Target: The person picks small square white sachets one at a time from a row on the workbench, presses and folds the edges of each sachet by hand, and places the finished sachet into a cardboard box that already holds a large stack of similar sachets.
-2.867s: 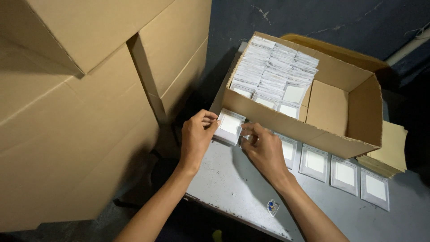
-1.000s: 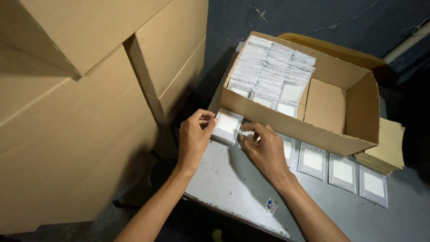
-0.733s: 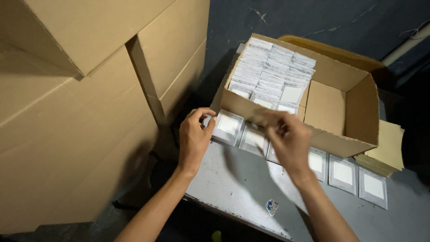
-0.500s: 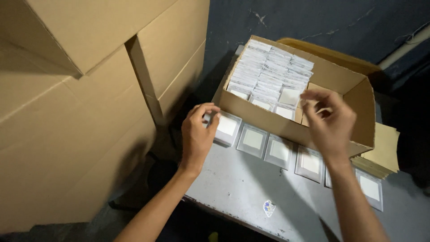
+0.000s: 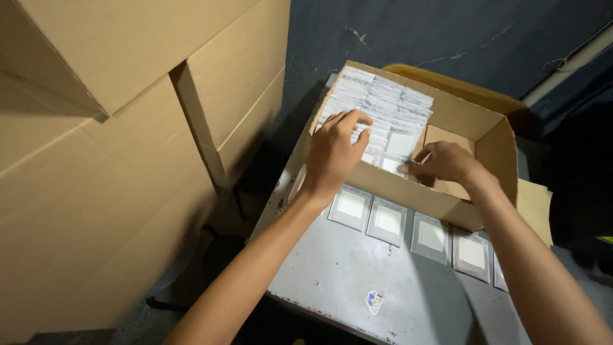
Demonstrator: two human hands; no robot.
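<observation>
1. Both hands were reached into the box [image 5: 447,201] on the table [image 5: 345,275].
2. The left hand [image 5: 335,150] was laid, grip apart, on the packets [image 5: 389,112].
3. The right hand [image 5: 447,163] was pinched on one packet [image 5: 391,165].
4. A row of packets [image 5: 408,227] was laid before the box.

Dim, warm light falls from above and the left, brightest on the stacked cardboard boxes [image 5: 96,160]. The dark wall [image 5: 447,38] and the floor under the counter [image 5: 345,275] sink into shadow. Focus is fair; the left hand [image 5: 335,150] looks slightly soft.
</observation>
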